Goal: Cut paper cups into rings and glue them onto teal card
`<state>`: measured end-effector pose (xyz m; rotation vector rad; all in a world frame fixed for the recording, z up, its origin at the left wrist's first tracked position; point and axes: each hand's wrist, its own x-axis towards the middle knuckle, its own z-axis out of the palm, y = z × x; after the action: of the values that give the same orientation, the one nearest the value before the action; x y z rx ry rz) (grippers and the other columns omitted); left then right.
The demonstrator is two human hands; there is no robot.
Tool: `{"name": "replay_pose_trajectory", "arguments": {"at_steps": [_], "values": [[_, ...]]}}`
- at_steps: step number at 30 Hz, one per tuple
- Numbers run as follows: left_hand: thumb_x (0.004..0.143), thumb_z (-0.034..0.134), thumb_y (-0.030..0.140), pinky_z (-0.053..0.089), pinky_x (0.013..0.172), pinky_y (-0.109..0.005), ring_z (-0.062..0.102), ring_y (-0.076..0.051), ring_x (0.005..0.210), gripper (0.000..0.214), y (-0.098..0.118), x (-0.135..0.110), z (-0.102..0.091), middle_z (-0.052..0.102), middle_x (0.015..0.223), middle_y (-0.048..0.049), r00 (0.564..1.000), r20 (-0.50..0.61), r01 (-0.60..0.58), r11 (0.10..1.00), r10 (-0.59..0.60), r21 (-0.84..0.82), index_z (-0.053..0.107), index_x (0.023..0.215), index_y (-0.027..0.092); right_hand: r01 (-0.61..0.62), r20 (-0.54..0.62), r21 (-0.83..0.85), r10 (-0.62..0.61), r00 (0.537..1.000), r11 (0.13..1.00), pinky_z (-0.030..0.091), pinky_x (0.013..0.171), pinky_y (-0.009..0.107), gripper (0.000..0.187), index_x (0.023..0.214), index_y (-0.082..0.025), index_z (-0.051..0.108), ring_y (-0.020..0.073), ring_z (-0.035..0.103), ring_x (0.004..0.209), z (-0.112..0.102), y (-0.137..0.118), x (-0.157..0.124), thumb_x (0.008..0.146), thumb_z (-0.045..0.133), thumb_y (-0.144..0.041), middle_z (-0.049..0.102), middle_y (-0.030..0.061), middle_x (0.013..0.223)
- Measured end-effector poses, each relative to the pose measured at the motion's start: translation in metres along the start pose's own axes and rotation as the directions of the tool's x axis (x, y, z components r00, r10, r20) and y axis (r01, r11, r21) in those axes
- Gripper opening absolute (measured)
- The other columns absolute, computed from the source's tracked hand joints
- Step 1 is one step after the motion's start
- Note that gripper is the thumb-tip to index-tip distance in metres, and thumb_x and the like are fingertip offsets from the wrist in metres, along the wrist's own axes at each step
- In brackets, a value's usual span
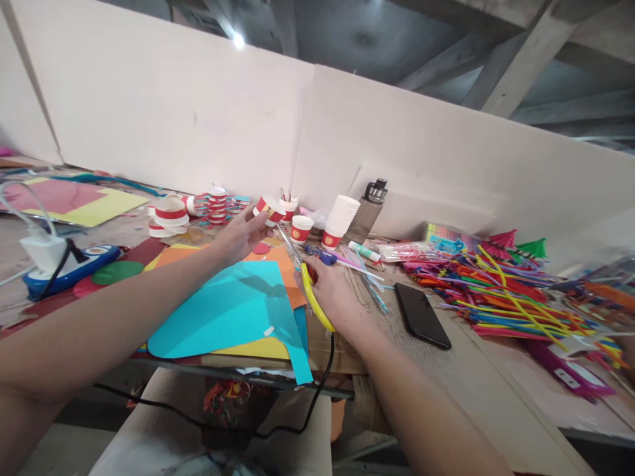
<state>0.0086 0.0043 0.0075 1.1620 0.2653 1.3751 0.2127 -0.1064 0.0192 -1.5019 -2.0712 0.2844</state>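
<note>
A hand could slide low over the flat blue paper (pixel 223 311), with the yellow-handled scissors (pixel 313 301) in the way on its right. Farther back, a standing paper cup (pixel 300 233), a tall cup stack (pixel 341 218) and a water bottle (pixel 366 215) block the way to the white wall (pixel 198 106). A hand could pass over the flat smartphone (pixel 423 316), but a messy heap of pipe cleaners (pixel 501 297) fills the space to its right.

No text legible; gold print (pixel 269 211) on cup (pixel 274 209) blurred.
</note>
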Motion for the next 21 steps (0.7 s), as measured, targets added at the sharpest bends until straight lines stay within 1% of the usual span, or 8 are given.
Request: {"name": "replay_pose_trajectory", "arguments": {"at_steps": [4,8,13,17,21], "values": [[0.078,0.081,0.029,0.053,0.075,-0.023,0.066,-0.012,0.083,0.025,0.001,0.0,0.001,0.071,0.093,-0.0025,1.0,-0.023,0.015,1.0,-0.015,-0.005,0.07,0.095,0.016,-0.001,-0.012,-0.027,0.001,1.0,1.0,0.035,0.062,0.024,0.026,0.113,-0.02,0.067,0.0172,0.062,0.072,-0.001,-0.001,0.0,0.092,0.053,-0.026,0.074,0.0069,0.091],[0.077,0.081,0.028,0.054,0.076,-0.023,0.066,-0.012,0.085,0.025,0.002,0.001,0.003,0.072,0.095,-0.0034,1.0,-0.028,0.011,1.0,-0.011,-0.011,0.071,0.095,0.015,0.001,0.019,-0.007,-0.001,1.0,1.0,0.037,0.064,0.024,0.029,0.116,-0.02,0.067,0.0171,0.064,0.076,-0.002,-0.002,-0.001,0.091,0.054,-0.024,0.075,0.0075,0.096],[0.077,0.081,0.027,0.055,0.079,-0.025,0.067,-0.014,0.087,0.024,0.003,0.0,0.007,0.073,0.093,-0.0048,0.998,-0.053,0.015,1.0,-0.015,-0.006,0.07,0.094,0.014,0.007,0.012,-0.009,-0.007,1.0,1.0,0.039,0.066,0.025,0.031,0.118,-0.02,0.067,0.0176,0.065,0.077,-0.003,-0.002,-0.001,0.09,0.055,-0.022,0.075,0.0079,0.097],[0.079,0.078,0.024,0.054,0.079,-0.024,0.067,-0.013,0.085,0.021,0.003,0.0,0.008,0.073,0.097,-0.0054,0.997,-0.076,0.022,1.0,-0.022,-0.003,0.07,0.096,0.015,0.004,0.017,-0.019,-0.004,1.0,1.0,0.04,0.068,0.025,0.028,0.115,-0.02,0.067,0.0183,0.066,0.082,-0.002,-0.003,-0.001,0.09,0.055,-0.022,0.075,0.0083,0.099],[0.078,0.079,0.024,0.054,0.078,-0.024,0.066,-0.013,0.084,0.021,0.003,-0.002,0.012,0.073,0.097,-0.005,0.996,-0.093,0.013,1.0,-0.013,-0.002,0.07,0.094,0.015,0.008,0.026,-0.016,-0.008,1.0,1.0,0.039,0.068,0.025,0.026,0.114,-0.02,0.067,0.0183,0.065,0.082,-0.002,-0.003,-0.001,0.091,0.055,-0.025,0.075,0.0079,0.1]]}}
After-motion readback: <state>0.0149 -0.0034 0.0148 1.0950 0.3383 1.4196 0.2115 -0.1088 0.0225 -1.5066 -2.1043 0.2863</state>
